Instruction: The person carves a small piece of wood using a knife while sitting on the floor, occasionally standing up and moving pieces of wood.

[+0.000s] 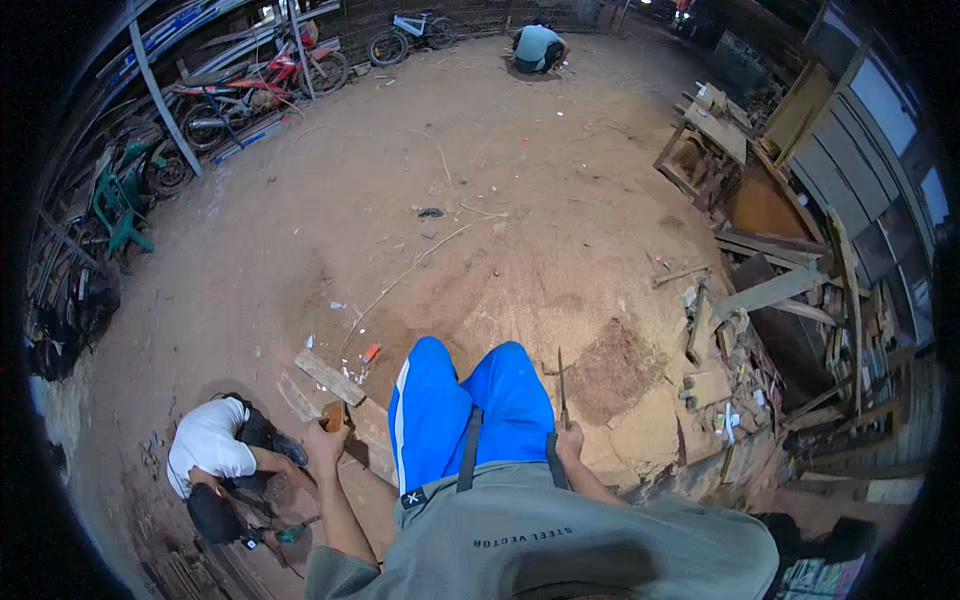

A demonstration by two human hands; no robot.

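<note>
Brown wood, apparently a small block (pixel 334 413), is held in the left hand (pixel 326 447), fingers closed about it; exact finger placement is too small to tell. Right hand (pixel 569 446) is closed on the near end of a long, narrow-bladed knife (pixel 562 385), blade pointing away from the wearer, beside the blue trousers (pixel 510 400) and well apart from the block. Step in hand, as judged: both pieces held at the ready, edge and wood not in contact. Next move, should the two be brought together, would call for a firm left hold, fingers kept behind the edge, and a blade path clear of the legs. Beyond the left hand, a weathered plank (pixel 330 377) lies on the dirt floor (pixel 300 250), a small orange object (pixel 371 353) near it. Right of the knife: a heap of brown shavings or sawdust (pixel 618 370), which of the two not determinable. At left, a crouched co-worker in a white shirt (pixel 212 440). Farther out: a red motorcycle (pixel 265 92), a light-blue bicycle (pixel 412 32) and a wooden bench (pixel 718 130)
</note>
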